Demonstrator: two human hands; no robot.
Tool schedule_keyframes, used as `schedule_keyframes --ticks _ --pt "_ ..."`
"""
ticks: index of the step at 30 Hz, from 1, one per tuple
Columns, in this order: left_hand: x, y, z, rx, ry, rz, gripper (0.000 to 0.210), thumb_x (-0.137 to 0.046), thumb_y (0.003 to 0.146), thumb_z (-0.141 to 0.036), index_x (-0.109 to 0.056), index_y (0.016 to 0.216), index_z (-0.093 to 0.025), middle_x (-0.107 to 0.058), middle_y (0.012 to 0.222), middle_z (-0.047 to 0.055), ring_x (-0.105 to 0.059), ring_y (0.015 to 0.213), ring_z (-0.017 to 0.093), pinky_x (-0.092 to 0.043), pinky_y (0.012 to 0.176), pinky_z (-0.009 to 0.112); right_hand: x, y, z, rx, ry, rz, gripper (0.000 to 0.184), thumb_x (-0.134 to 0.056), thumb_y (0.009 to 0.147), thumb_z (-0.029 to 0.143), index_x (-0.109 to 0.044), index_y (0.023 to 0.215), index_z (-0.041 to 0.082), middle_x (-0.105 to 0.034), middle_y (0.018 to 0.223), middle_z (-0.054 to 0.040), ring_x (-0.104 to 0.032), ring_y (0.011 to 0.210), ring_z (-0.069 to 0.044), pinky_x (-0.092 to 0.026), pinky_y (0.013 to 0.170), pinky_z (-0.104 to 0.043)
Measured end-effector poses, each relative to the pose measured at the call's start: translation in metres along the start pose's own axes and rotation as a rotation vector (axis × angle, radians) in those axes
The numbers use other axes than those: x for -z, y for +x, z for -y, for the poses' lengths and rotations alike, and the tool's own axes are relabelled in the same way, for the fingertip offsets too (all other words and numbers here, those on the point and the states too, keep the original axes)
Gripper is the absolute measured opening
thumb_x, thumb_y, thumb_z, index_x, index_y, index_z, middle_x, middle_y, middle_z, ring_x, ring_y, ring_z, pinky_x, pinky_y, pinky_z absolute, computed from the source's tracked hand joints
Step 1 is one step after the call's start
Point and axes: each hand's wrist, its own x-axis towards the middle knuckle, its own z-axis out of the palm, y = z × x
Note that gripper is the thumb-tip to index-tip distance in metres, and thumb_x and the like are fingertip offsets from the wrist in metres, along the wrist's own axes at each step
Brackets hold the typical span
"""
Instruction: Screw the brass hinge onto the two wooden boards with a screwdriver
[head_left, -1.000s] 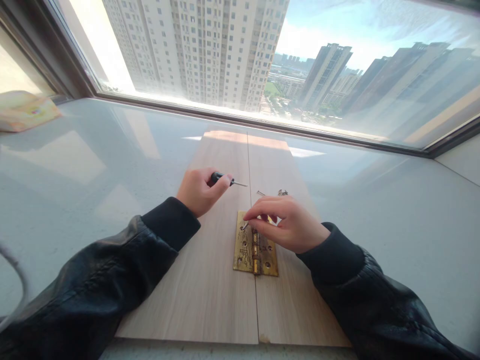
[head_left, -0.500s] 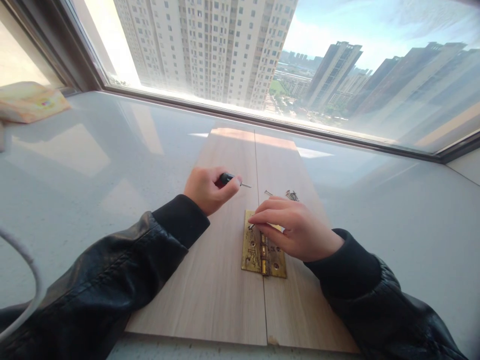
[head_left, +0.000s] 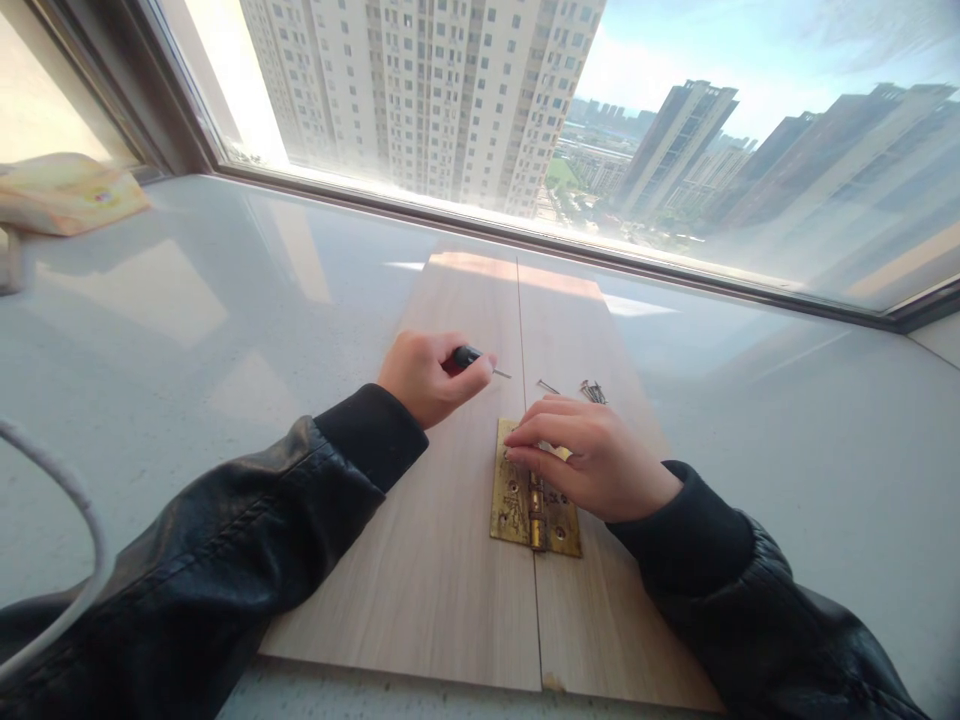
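My left hand [head_left: 431,378] is closed round the dark handle of a screwdriver [head_left: 469,356], whose thin shaft points right above the wooden boards. A brass hinge [head_left: 513,510] lies across the seam between two pale boards [head_left: 420,580]. Over the hinge's upper left leaf, the thumb and forefinger of my right hand [head_left: 581,455] pinch together on a small screw, mostly hidden by the fingertips. Part of the hinge's upper right is covered by this hand. A single loose screw [head_left: 548,386] lies just beyond it, beside a small heap of screws [head_left: 592,391].
The boards rest on a white speckled sill [head_left: 322,300] below a large window. A yellowish packet [head_left: 71,195] sits at the far left. In front of my left sleeve, a white cable [head_left: 79,500] curves up at the left edge.
The view has shifted slightly, so the scene sits a little farther right. The screw between my right fingertips shows less than before. My left hand keeps hold of the screwdriver.
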Motion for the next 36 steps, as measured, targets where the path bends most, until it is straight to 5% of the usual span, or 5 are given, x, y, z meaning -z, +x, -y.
schedule_keyframes --ticks 5,9,12,17,36 --pt "0.0 -0.0004 0.0003 -0.005 0.002 0.02 0.039 -0.054 0.077 -0.038 -0.036 0.049 -0.018 -0.025 0.048 -0.006 -0.026 0.048 0.008 -0.024 0.048 0.026 -0.0069 -0.0009 0.0013 -0.118 -0.199 -0.027 0.032 -0.054 0.085 0.039 -0.054 0.063 0.017 -0.056 0.064 -0.002 -0.048 0.057 -0.012 -0.036 0.053 -0.027" --pt "0.0002 -0.0004 0.0002 -0.007 0.01 0.03 0.039 -0.054 0.077 -0.038 -0.035 0.049 -0.018 -0.025 0.048 -0.006 -0.025 0.049 0.009 -0.024 0.048 0.026 -0.0061 -0.0028 -0.0018 -0.132 -0.147 -0.072 0.033 -0.062 0.078 0.049 -0.062 0.075 0.017 -0.058 0.067 -0.0018 -0.05 0.058 -0.012 -0.038 0.055 -0.027" --pt "0.0 -0.0003 0.0003 -0.002 0.005 0.025 0.039 -0.054 0.077 -0.038 -0.035 0.049 -0.018 -0.025 0.048 -0.006 -0.025 0.049 0.009 -0.024 0.048 0.026 -0.0044 -0.0035 -0.0042 -0.062 -0.026 -0.078 0.022 -0.065 0.077 0.036 -0.066 0.089 0.017 -0.062 0.074 -0.0031 -0.055 0.063 -0.013 -0.044 0.061 -0.028" --pt "-0.0018 0.0001 0.0017 -0.018 -0.005 0.019 0.04 -0.055 0.076 -0.039 -0.035 0.048 -0.018 -0.025 0.048 -0.006 -0.024 0.048 0.008 -0.024 0.047 0.025 -0.0039 -0.0021 -0.0032 0.043 0.035 -0.136 0.01 -0.056 0.077 0.013 -0.065 0.079 0.017 -0.065 0.077 -0.0049 -0.056 0.071 -0.015 -0.046 0.065 -0.03" --pt "-0.0041 0.0003 0.0031 -0.011 -0.053 -0.006 0.043 -0.056 0.077 -0.041 -0.036 0.047 -0.017 -0.024 0.047 -0.007 -0.024 0.048 0.007 -0.024 0.045 0.023 -0.0044 -0.0027 -0.0071 0.01 -0.063 -0.076 0.015 -0.06 0.083 0.029 -0.061 0.078 0.016 -0.059 0.072 -0.003 -0.052 0.067 -0.014 -0.044 0.061 -0.03"
